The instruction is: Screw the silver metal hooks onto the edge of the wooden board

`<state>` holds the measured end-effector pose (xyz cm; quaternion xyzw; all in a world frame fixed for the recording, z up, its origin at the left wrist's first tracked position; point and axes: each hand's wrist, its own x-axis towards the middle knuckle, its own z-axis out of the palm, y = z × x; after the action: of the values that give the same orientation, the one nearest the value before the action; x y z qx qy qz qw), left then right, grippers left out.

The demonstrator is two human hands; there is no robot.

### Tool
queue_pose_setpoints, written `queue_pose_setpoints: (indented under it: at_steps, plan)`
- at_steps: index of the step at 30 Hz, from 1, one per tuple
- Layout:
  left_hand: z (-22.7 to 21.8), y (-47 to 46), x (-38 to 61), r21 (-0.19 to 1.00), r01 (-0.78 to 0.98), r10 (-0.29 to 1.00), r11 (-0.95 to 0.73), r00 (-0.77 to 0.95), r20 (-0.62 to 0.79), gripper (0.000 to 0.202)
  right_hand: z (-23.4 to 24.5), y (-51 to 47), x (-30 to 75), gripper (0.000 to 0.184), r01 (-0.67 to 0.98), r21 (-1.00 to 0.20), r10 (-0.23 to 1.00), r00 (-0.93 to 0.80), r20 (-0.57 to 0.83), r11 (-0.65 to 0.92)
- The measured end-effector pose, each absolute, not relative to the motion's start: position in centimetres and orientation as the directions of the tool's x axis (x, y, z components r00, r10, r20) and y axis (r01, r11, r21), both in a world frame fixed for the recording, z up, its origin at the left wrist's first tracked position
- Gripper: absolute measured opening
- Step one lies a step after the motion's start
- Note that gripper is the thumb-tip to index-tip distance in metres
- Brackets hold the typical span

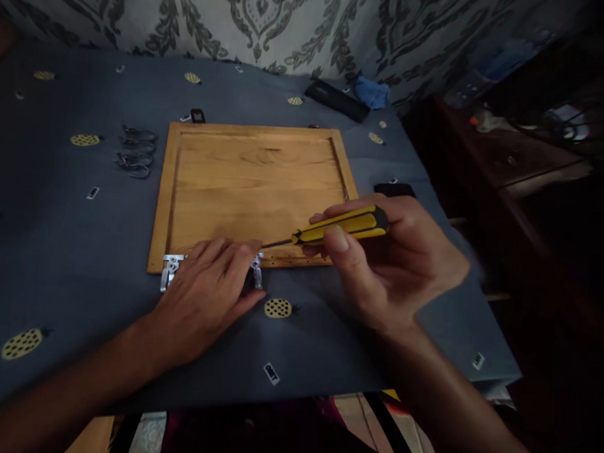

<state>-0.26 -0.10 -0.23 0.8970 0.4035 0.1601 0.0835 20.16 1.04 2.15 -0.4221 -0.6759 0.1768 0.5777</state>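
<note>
A square wooden panel (248, 184) with a raised frame lies flat on a blue-grey cloth. At its near edge sits a silver metal bracket (171, 269), partly hidden under my left hand (210, 286), which presses down on it with fingers flat and together. My right hand (385, 257) is wrapped round the yellow-and-black handle of a screwdriver (339, 227). Its dark shaft points left, and the tip meets the bracket by my left fingertips. A row of small holes runs along the panel's near edge.
Several dark metal hooks (135, 151) lie left of the panel. A black bar (337, 100) and a blue cloth (372, 93) sit at the back right, a black object (394, 189) right of the panel. A dark wooden cabinet (509, 162) stands beyond the right edge.
</note>
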Motion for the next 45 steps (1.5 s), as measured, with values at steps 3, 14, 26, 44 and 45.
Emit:
queue_pose_setpoints:
  at_steps: [3,14,26,44,45]
  plan:
    - [-0.3,-0.1,-0.3,0.291,0.707,0.764,-0.644,0.614,0.2,0.04,1.8,1.9,19.8,0.006,0.207,-0.838,0.813,0.211,0.542,0.505]
    - [-1.0,0.2,-0.7,0.269,0.713,0.762,-0.647,0.608,0.222,0.054,-1.1,5.6,20.7,0.034,-0.082,-0.95,0.934,0.229,0.276,0.301]
    - [-1.3,0.4,-0.7,0.266,0.71,0.758,-0.652,0.597,0.265,0.06,0.6,1.9,20.0,0.01,0.202,-0.824,0.839,0.025,0.544,0.529]
    - [-0.8,0.3,-0.5,0.26,0.723,0.767,-0.641,0.592,0.247,0.051,2.3,1.6,20.7,0.01,0.392,-0.584,0.7,-0.317,0.64,0.711]
    - [-0.9,0.3,-0.5,0.257,0.722,0.766,-0.642,0.592,0.25,0.052,2.7,1.5,20.7,0.01,0.387,-0.574,0.691,-0.365,0.624,0.722]
